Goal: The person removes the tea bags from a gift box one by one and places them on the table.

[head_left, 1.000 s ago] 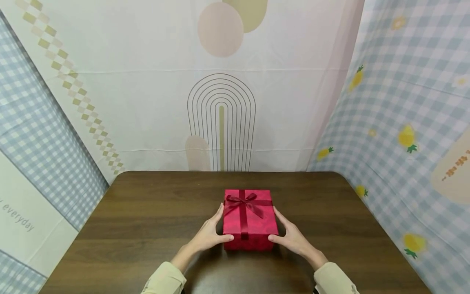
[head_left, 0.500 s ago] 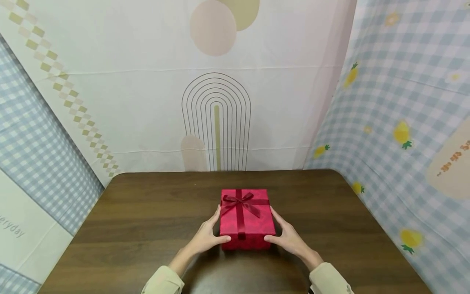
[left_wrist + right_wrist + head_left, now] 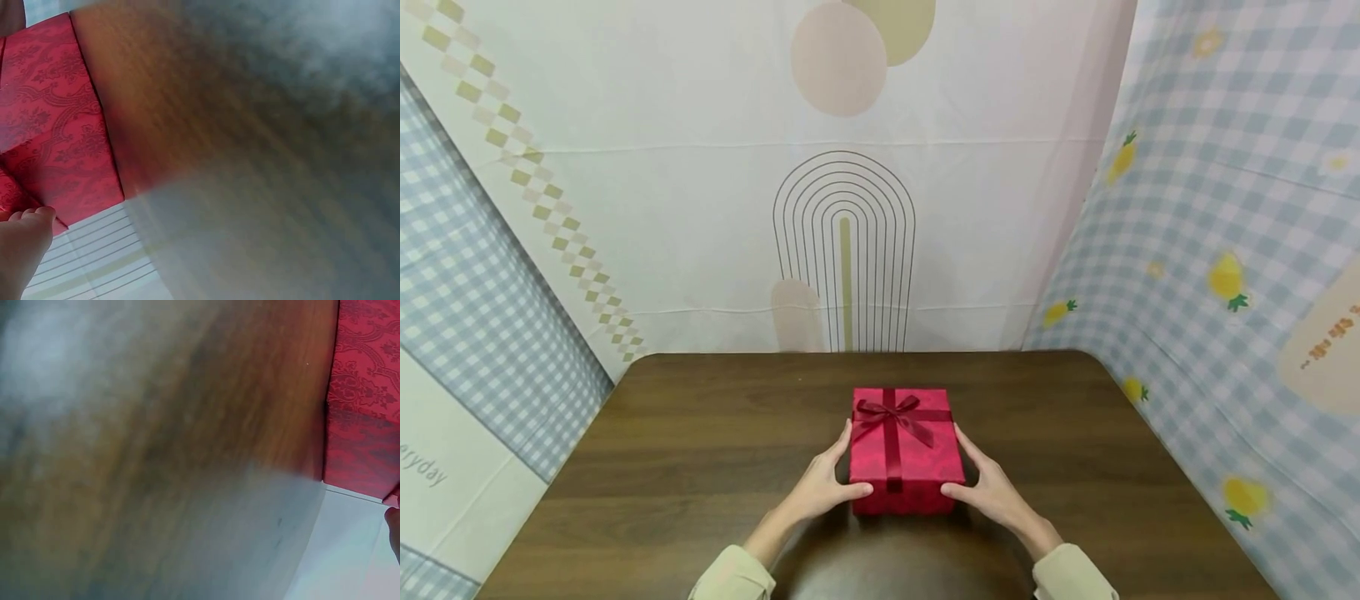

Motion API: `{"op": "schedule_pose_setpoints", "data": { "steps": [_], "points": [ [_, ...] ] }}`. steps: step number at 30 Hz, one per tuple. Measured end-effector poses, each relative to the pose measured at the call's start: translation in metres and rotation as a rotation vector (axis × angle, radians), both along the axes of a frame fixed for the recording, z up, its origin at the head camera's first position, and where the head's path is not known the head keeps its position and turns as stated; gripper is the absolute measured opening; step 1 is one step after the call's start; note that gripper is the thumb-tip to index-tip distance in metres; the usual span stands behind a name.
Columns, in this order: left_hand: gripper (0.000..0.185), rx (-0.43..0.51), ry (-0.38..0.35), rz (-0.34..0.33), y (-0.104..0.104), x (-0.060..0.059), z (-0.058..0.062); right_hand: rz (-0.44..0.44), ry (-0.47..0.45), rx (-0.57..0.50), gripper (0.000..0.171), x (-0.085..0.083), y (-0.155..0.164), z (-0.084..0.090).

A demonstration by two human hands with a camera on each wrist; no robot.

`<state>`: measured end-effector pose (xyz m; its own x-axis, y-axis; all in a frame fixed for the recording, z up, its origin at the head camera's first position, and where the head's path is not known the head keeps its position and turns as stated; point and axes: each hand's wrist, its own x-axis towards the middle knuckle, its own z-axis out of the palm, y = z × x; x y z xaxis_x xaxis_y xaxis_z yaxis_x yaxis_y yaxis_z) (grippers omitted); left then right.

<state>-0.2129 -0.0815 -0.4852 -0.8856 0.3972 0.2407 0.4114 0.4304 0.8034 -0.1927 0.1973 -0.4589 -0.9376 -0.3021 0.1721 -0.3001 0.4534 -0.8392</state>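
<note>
A red gift box (image 3: 917, 462) with a dark red ribbon and bow (image 3: 892, 413) on top sits on the table between my hands. My left hand (image 3: 817, 490) grips its left side, with the thumb across the front face and the fingers along the side. In mirrored fashion, my right hand (image 3: 994, 493) holds the right side, its thumb also on the front. The left wrist view shows the patterned box wall (image 3: 56, 119) beside fingertips at the lid. Only a small part of the right hand's fingers (image 3: 394, 522) appears in the right wrist view, close to the box.
The dark brown wooden table (image 3: 715, 417) has rounded back corners. Behind it hangs a pale patterned cloth (image 3: 700, 233). Blue checked cloth (image 3: 1187, 183) lines the right side, and similar cloth (image 3: 482, 233) hangs on the left.
The head view has shifted slightly. Both hands keep the same hold, and the gift box stays in place on the table.
</note>
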Motion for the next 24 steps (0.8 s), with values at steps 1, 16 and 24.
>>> {"op": "schedule_pose_setpoints", "data": {
  "steps": [1,16,24],
  "points": [
    [0.098,0.003,-0.001,-0.002,0.0,0.0,0.0,-0.003,0.002,0.006,0.085,0.0,0.0,0.0],
    [0.097,0.018,0.006,-0.004,0.001,-0.001,0.016,0.021,0.064,0.002,0.082,-0.001,0.001,0.011],
    [0.097,0.016,0.027,0.005,0.0,-0.003,0.023,0.019,0.112,0.007,0.083,0.0,-0.002,0.023]
  ]
}}
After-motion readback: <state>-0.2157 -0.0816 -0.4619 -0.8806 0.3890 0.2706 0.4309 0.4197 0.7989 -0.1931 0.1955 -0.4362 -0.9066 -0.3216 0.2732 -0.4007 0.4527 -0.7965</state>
